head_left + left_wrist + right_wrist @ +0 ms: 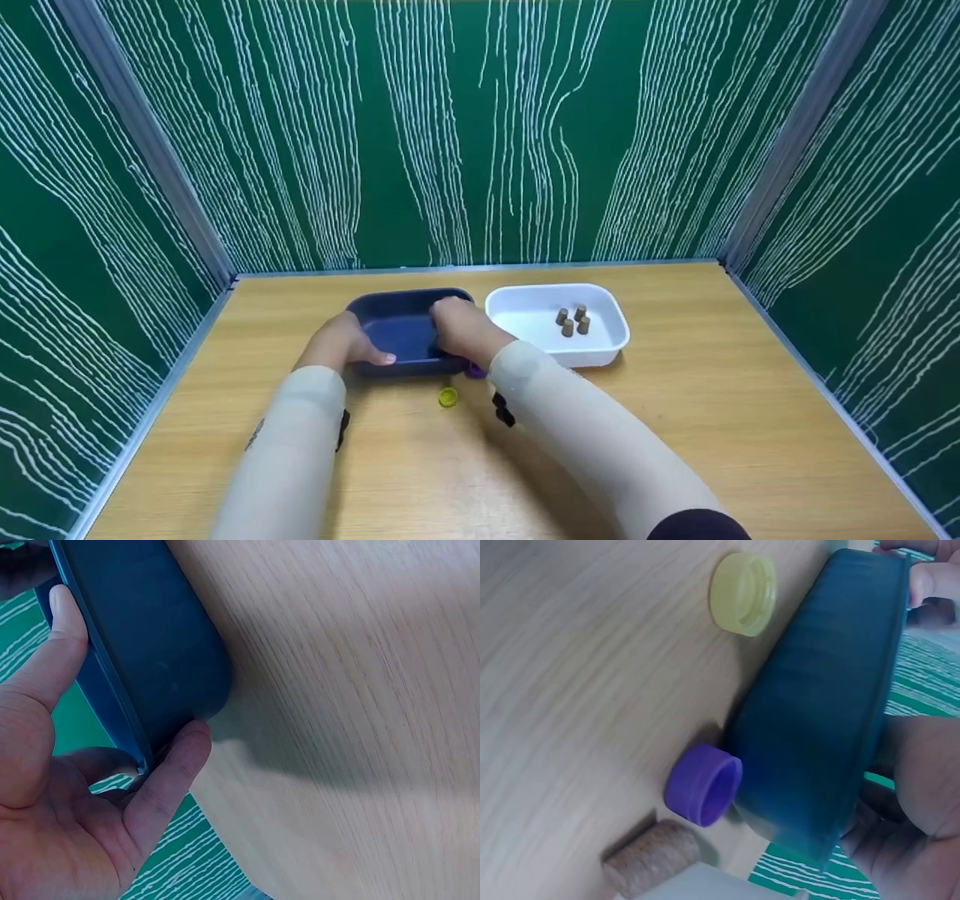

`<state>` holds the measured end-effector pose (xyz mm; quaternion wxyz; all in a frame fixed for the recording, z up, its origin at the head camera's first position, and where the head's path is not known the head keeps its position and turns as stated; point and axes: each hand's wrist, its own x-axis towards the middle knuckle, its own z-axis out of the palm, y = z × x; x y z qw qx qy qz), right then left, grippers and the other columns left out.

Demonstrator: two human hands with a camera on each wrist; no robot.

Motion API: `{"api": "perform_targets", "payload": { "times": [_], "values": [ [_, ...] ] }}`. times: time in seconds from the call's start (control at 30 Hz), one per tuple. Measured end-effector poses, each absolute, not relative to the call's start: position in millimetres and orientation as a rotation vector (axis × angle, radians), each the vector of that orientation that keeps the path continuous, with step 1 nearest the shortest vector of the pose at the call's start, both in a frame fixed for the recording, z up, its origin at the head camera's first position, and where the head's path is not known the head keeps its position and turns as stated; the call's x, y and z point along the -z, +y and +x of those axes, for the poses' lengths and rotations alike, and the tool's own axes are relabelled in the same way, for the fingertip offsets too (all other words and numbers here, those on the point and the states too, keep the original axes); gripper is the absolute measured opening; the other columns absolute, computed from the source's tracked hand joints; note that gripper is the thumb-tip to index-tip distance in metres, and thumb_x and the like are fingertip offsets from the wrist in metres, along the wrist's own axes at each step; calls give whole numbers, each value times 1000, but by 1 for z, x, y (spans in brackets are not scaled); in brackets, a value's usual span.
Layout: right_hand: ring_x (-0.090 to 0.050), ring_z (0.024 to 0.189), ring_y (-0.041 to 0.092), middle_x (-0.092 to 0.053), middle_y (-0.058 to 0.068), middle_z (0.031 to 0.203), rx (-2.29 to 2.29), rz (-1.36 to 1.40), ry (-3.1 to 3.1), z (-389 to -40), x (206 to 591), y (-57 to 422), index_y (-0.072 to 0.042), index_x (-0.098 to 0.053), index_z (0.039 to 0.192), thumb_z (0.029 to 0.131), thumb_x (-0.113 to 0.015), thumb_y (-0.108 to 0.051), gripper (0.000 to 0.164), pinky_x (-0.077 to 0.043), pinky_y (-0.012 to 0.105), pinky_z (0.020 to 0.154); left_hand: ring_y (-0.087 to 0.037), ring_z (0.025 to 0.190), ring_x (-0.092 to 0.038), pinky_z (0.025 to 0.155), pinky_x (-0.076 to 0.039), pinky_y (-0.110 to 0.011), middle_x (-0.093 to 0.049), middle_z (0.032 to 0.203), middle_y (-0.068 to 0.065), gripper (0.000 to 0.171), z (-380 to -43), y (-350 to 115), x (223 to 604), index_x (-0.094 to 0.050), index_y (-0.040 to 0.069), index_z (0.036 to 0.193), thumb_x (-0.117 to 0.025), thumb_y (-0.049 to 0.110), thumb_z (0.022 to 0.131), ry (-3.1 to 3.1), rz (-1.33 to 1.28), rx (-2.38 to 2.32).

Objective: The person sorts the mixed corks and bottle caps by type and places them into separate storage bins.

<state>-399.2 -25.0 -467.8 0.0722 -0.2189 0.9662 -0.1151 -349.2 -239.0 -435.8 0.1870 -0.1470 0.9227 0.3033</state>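
My left hand (337, 345) grips the left end of a dark blue tray (401, 369), its thumb over the near rim and other fingers against the outer wall (161, 645). At the tray's right end, my right hand (466, 330) reaches over the rim with bent fingers; I cannot tell what those fingers hold. A purple bottle cap (703, 785) lies beside the tray's near wall, partly hidden by the right wrist in the head view. Left of it, a yellow bottle cap (448, 397) rests on the table. One cork (652, 859) shows near the purple cap in the right wrist view.
A white tray (600, 358) stands just right of the blue one, with several corks (568, 328) grouped inside. The wooden table (720, 420) is bounded by green panels (420, 135) with white wavy lines at the back and both sides.
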Motion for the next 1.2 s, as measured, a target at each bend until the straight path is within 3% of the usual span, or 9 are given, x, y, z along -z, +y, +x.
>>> {"api": "perform_targets", "payload": {
  "times": [0.37,0.8,1.2],
  "values": [
    [-72,100,23,-78,10,122,276,-880,2946,-367,450,-17,-9,-81,133,109,-78,-24,28,-70,40,101,-48,154,-48,139,-36,-62,-42,174,-32,122,-341,-237,428,-28,-8,174,-100,41,88,2579,-418,-882],
    [-66,83,17,-74,6,106,271,-1220,3020,-329,461,12,-10,-83,114,105,-81,-23,16,-66,34,74,-48,151,-52,137,-38,-62,-45,172,-34,121,-349,-240,443,-28,-11,172,-101,36,88,2616,-408,-891],
    [-67,80,14,-84,4,103,270,-1252,2957,-314,470,25,-11,-85,113,107,-80,-28,19,-70,33,80,-47,149,-52,136,-40,-63,-47,171,-32,119,-349,-236,442,-31,-9,172,-102,35,88,2619,-444,-904]
  ]
}}
